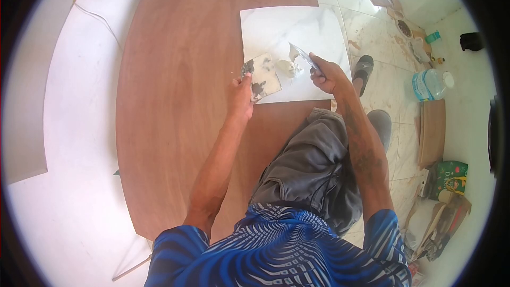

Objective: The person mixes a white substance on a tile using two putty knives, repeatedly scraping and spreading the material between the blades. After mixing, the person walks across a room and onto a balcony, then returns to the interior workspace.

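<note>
Head view: the left hand (241, 97) pinches the near left corner of a stained slab (266, 76), its thumb on top and its other fingers partly hidden. The right hand (328, 77) grips a scraper (305, 57), fingers closed round the handle end, the blade pointing away and to the left. White paste (287, 68) sits between slab and scraper, on a marbled sheet (276, 25) that lies at the right edge of the brown tabletop (180, 74). A clear jug (428, 85) is on the tiled floor (366, 37), well apart to the right.
</note>
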A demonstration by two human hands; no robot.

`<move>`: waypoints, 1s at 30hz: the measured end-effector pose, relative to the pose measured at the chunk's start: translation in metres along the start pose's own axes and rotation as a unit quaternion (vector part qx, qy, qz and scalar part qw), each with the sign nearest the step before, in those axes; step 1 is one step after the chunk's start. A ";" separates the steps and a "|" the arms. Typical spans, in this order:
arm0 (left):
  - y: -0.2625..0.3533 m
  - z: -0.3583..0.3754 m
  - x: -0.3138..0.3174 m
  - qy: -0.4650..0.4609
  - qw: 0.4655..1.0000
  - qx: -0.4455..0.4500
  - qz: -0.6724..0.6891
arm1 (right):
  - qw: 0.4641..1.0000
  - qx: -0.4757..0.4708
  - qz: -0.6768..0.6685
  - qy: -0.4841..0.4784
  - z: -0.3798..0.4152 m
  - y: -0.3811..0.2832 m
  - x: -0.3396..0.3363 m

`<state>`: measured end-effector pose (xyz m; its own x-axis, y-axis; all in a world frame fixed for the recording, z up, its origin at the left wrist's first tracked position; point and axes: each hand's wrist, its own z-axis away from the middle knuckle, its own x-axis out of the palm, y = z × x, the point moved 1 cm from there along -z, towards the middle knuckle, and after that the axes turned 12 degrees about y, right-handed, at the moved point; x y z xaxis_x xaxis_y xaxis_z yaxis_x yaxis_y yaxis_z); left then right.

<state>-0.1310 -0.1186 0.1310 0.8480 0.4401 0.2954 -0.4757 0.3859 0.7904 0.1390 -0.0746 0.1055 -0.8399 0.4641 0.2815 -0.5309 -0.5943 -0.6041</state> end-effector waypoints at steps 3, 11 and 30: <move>0.004 0.005 0.003 0.017 1.000 -0.009 -0.009 | 1.000 0.002 -0.013 -0.006 0.000 0.002 0.001; 0.001 0.001 0.001 0.023 0.999 0.006 -0.022 | 0.967 -0.121 0.219 0.052 0.028 -0.008 0.012; 0.005 0.006 0.006 0.043 0.997 -0.039 -0.047 | 0.975 -0.102 0.191 0.046 0.064 -0.026 0.031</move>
<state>-0.1265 -0.1187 0.1397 0.8679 0.4662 0.1716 -0.4143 0.4886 0.7679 0.1198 -0.0864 0.1777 -0.9535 0.2964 -0.0549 -0.1399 -0.5964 -0.7904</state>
